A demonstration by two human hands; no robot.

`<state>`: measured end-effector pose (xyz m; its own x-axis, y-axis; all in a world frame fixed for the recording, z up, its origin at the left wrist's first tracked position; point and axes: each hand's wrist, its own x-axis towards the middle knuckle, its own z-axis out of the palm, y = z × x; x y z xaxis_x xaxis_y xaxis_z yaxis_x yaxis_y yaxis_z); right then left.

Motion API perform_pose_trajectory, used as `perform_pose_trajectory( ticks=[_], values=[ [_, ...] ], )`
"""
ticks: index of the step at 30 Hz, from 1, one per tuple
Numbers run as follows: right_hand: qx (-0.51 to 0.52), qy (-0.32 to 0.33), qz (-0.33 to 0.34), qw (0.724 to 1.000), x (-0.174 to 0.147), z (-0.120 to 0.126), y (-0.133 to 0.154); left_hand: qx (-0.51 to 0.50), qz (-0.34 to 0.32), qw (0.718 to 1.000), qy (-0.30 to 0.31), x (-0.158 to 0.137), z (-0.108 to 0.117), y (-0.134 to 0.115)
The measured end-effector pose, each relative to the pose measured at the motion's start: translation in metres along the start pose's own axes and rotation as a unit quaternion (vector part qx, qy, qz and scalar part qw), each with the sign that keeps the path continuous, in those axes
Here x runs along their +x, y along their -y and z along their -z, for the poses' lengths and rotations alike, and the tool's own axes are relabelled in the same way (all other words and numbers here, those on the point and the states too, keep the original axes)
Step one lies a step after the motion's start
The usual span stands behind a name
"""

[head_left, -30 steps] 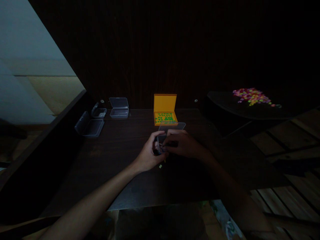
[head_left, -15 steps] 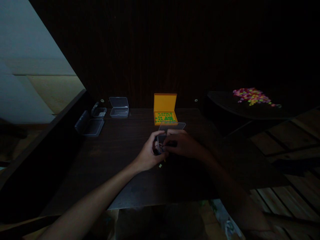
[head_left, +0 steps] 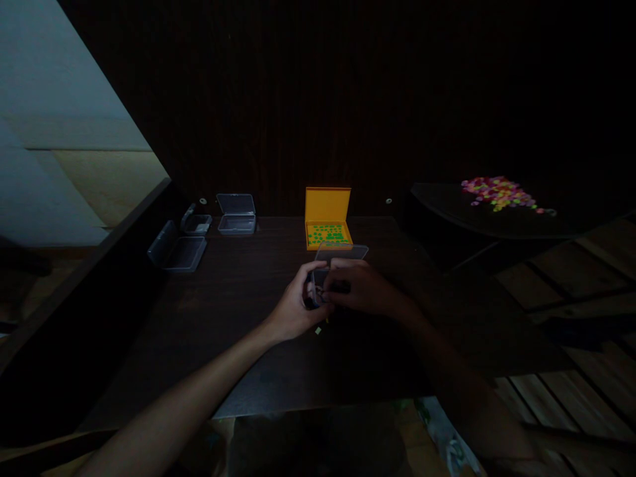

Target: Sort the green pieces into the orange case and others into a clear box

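Observation:
My left hand point(head_left: 292, 310) is wrapped round the side of a small clear plastic box point(head_left: 342, 252), whose lid stands up at its far side. Over the same box is my right hand point(head_left: 366, 290), its thumb and fingertips pinched together inside the opening. Whatever they hold is too dark and small to make out. A small pale yellow piece point(head_left: 318, 330) lies on the table just below the hands. Beyond them stands an open yellow box point(head_left: 328, 204) with many small green pieces on its bottom.
Clear plastic boxes with raised lids stand at the left: one at the back point(head_left: 237, 225), a small one point(head_left: 197, 224) and a flatter one point(head_left: 189, 255). A heap of colourful beads point(head_left: 501, 193) lies on a dark shelf point(head_left: 442, 199) at the right. A dark panel rises behind the table.
Hardly anything differs. Both hands stay at the clear box, with the right fingers still pinched inside it; the view has shifted very slightly.

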<state>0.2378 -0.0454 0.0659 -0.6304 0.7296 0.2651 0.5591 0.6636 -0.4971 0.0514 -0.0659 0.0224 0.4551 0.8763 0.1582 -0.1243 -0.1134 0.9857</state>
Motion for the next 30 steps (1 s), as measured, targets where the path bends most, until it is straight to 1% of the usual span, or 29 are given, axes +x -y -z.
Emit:
perform_pose_trajectory(
  ticks=[4, 9, 16, 30],
  values=[
    [0.003, 0.002, 0.0, 1.0, 0.0002, 0.0001, -0.0001, -0.011, 0.003, 1.0, 0.006, 0.0, -0.0005, -0.0003],
    [-0.001, 0.013, 0.0, 1.0, 0.0007, 0.0013, 0.0015, 0.005, 0.003, 1.0, -0.002, -0.0004, -0.0012, 0.0001],
    [0.009, 0.015, 0.007, 1.0, 0.0011, 0.0012, 0.0013, 0.003, 0.008, 1.0, 0.005, -0.001, -0.001, 0.0006],
    [0.024, 0.038, -0.013, 0.999, 0.0016, 0.0011, -0.0014, -0.001, 0.014, 1.0, 0.008, -0.0011, -0.0022, -0.0014]
  ],
)
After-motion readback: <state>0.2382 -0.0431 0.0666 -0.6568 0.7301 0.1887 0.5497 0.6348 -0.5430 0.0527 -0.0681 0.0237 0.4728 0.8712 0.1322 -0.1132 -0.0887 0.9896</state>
